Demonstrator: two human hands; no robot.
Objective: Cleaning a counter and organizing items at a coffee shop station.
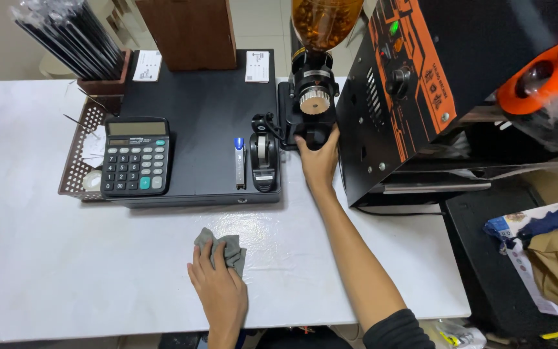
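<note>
My left hand [217, 284] lies flat on a crumpled grey cloth [227, 249], pressing it onto the white counter [46, 258] near the front edge. My right hand [319, 161] reaches forward and grips the base of a black coffee grinder [310, 97] at the back of the counter. The grinder carries a clear hopper of brown beans [324, 19] on top.
A black cash drawer [201, 116] holds a calculator [135, 155], a blue-capped stapler [239, 161] and a tape dispenser [263, 158]. A brown mesh basket [75, 155] and black straws [72, 32] stand at left. A black-and-orange machine [434, 84] stands at right, with bags [550, 258] below.
</note>
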